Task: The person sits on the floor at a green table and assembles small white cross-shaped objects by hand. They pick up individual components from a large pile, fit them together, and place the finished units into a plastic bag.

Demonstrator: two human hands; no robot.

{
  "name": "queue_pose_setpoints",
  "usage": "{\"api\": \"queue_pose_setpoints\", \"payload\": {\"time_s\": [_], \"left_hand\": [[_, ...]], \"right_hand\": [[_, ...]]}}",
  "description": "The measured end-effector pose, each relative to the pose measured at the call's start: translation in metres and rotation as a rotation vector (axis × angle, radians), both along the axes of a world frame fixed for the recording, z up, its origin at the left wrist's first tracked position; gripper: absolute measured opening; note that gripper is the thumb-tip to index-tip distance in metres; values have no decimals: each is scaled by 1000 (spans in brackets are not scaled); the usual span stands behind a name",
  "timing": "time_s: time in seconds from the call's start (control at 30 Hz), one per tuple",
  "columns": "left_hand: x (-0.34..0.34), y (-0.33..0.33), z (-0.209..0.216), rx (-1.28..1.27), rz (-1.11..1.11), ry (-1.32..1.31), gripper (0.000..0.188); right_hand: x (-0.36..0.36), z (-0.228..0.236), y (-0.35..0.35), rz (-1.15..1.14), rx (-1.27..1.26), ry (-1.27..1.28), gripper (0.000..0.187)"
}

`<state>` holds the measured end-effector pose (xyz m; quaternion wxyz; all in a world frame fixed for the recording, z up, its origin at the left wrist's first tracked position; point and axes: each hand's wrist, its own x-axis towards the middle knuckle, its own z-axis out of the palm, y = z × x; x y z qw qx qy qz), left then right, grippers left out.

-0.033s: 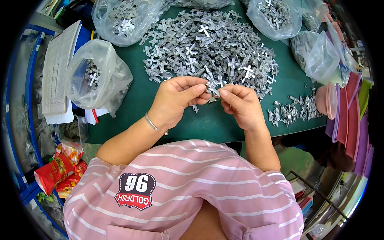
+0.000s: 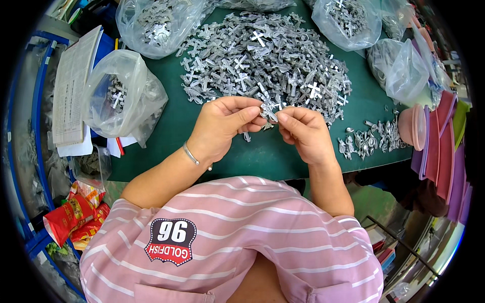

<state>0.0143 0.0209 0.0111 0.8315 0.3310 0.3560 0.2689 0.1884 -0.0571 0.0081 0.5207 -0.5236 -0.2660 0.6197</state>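
Observation:
Between my two hands is a small silvery metal charm [image 2: 269, 111], its exact shape partly covered by fingertips. My left hand [image 2: 226, 118], with a bangle on its wrist, pinches the charm's left side between thumb and fingers. From the right, my right hand [image 2: 304, 132] closes thumb and forefinger on its other edge. Just beyond the hands spreads a big heap of grey metal charms [image 2: 283, 55], many of them crosses. One more small metal piece [image 2: 246, 137] shows below my left fingers.
Plastic bags of metal pieces stand at the left [image 2: 121, 91], far left [image 2: 161, 25] and far right [image 2: 348, 22]. A smaller pile of shiny pieces [image 2: 371, 139] lies right, beside a pink tub [image 2: 412, 126]. The green table [image 2: 161, 164] ends before my body.

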Motion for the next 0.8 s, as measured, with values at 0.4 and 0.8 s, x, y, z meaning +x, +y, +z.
{"api": "queue_pose_setpoints", "payload": {"time_s": [0.4,0.8], "left_hand": [[1,-3,1,12,-36,22,19],[-156,65,75,1307,440,1247,12]], "right_hand": [[-6,-2,-5,-9,233,-423,9],[7,-4,12,-88,451,-1318,7]]}}
